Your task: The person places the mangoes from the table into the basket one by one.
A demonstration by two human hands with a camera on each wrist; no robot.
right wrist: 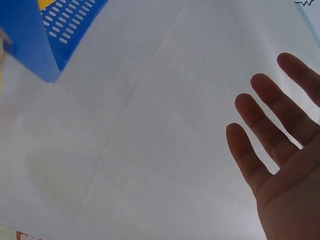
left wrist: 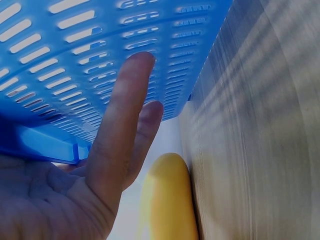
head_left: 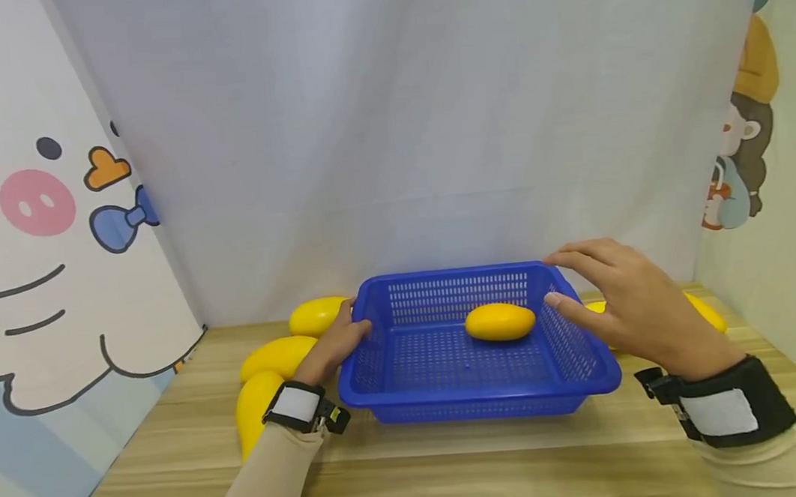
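A blue plastic basket (head_left: 469, 395) with slotted walls sits on the wooden table, and one yellow mango (head_left: 500, 322) lies inside it toward the right. My left hand (head_left: 335, 342) holds the basket's left rim, thumb over the edge. In the left wrist view, the fingers (left wrist: 117, 130) of that hand extend along the slotted outer wall. My right hand (head_left: 633, 296) hovers by the basket's right rim with nothing in its grasp. Its fingers (right wrist: 262, 127) are spread and nearly straight in the right wrist view, apart from the basket corner (right wrist: 42, 55).
Several yellow mangoes (head_left: 278, 356) lie left of the basket, close to my left wrist. More mangoes (head_left: 707, 313) are partly hidden behind my right hand. A white curtain (head_left: 432, 126) hangs behind the table (head_left: 450, 475), with cartoon-printed panels (head_left: 43, 312) at the sides.
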